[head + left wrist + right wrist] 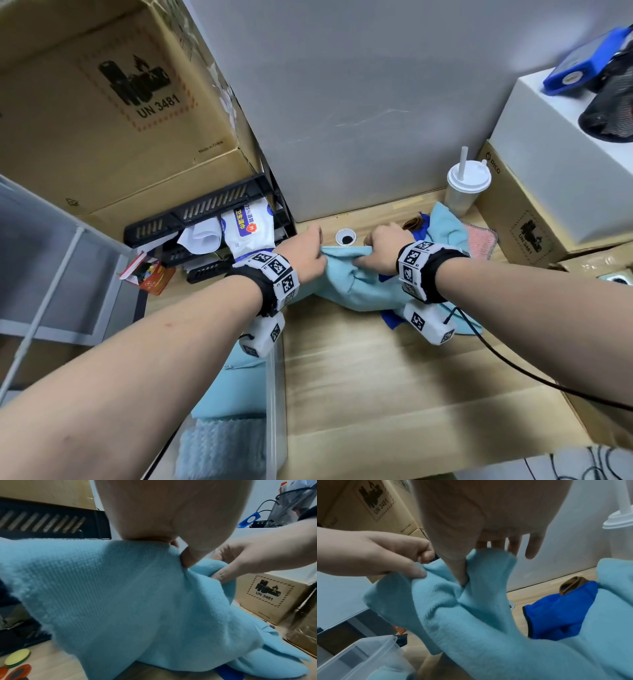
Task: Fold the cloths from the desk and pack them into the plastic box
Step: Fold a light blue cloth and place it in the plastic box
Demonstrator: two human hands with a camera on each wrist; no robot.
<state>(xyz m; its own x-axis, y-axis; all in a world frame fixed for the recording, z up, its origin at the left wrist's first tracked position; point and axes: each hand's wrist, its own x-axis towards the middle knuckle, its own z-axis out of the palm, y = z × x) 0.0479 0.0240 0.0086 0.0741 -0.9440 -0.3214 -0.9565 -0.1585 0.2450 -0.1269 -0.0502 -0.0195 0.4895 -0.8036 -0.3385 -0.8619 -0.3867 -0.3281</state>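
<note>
A light blue cloth (346,277) hangs just above the desk, held up by its top edge. My left hand (313,255) pinches that edge at the left, and my right hand (370,253) pinches it a little to the right. In the left wrist view the light blue cloth (120,595) drapes down from my left hand (178,547), with my right hand (228,569) beside it. In the right wrist view my thumb presses into the light blue cloth (471,615). The clear plastic box (274,387) stands at the lower left and holds folded light blue cloths (233,383).
A dark blue cloth (556,615), a brown cloth (570,586) and a pink cloth (479,240) lie on the desk to the right. A white lidded cup (466,188) stands by the wall. Cardboard boxes (534,219) flank both sides. A black tray rack (205,219) sits at the left.
</note>
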